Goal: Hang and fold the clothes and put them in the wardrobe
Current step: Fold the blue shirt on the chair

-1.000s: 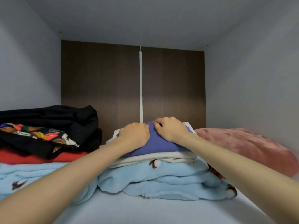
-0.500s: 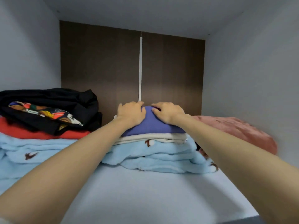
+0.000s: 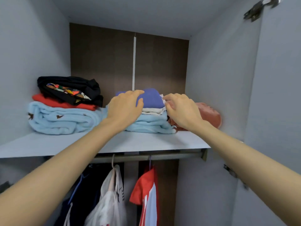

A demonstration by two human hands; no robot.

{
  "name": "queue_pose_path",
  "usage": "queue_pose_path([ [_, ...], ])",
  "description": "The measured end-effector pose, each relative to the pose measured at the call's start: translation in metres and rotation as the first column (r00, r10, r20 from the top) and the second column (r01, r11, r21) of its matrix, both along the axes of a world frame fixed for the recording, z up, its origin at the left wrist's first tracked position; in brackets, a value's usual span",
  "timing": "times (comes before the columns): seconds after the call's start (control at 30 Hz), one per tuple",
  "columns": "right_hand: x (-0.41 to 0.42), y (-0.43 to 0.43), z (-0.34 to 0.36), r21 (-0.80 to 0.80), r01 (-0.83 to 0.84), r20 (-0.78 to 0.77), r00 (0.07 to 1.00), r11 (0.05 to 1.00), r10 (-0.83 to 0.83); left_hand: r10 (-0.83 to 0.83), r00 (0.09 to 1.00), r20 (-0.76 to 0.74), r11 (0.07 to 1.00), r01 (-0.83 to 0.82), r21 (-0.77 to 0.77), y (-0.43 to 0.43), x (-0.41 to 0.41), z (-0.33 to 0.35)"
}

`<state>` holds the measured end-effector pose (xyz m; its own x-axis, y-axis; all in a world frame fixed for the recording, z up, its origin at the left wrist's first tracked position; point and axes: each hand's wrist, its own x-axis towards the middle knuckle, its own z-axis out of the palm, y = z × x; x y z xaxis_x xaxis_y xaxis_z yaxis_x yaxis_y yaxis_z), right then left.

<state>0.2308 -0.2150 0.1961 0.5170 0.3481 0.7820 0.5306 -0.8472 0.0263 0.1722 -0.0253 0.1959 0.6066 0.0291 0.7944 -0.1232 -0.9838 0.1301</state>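
A folded purple garment (image 3: pixel 151 98) tops the middle stack on the wardrobe shelf (image 3: pixel 146 141), lying on a folded white piece (image 3: pixel 153 110) and a light blue fleece (image 3: pixel 149 125). My left hand (image 3: pixel 125 108) rests with straight fingers on the purple garment's left part, thumb against its front edge. My right hand (image 3: pixel 180 108) hovers at the stack's right side with loosely curled fingers near the white piece's edge. It grips nothing that I can see.
A left stack holds a rolled light blue blanket (image 3: pixel 61 118), a red garment (image 3: pixel 55 102) and a black printed one (image 3: pixel 70 88). A pink cushion (image 3: pixel 210 115) lies at right. Below, a rail (image 3: pixel 162 156) carries a red-and-white shirt (image 3: pixel 146 193) and pale clothes (image 3: pixel 110 193). An open door (image 3: pixel 276 111) stands right.
Both hands have eased off pressing the purple garment and drawn back a little. My view has pulled away, so the shelf's front edge and the hanging rail below now show.
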Motion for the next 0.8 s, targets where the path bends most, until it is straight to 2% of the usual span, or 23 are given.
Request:
queue_pose_path([
  [0.2,-0.095,-0.058,-0.051,-0.042,0.015,-0.003,1.000,0.999,-0.016,-0.078,0.996,0.030,0.996,0.077,0.038,-0.064,-0.095,-0.063],
  [0.33,-0.165,-0.093,-0.086,-0.101,0.040,-0.001,0.999,0.994,-0.040,-0.111,0.994,-0.012,0.994,0.111,0.016,-0.093,-0.153,-0.096],
  [0.57,-0.283,-0.148,-0.160,-0.058,0.091,-0.126,0.987,0.994,-0.098,-0.218,0.964,-0.156,0.976,0.215,-0.034,-0.137,-0.244,-0.165],
  [0.8,-0.421,-0.180,-0.256,-0.023,0.259,-0.284,0.924,0.966,-0.255,-0.397,0.872,-0.287,0.918,0.379,-0.116,-0.165,-0.346,-0.233],
])
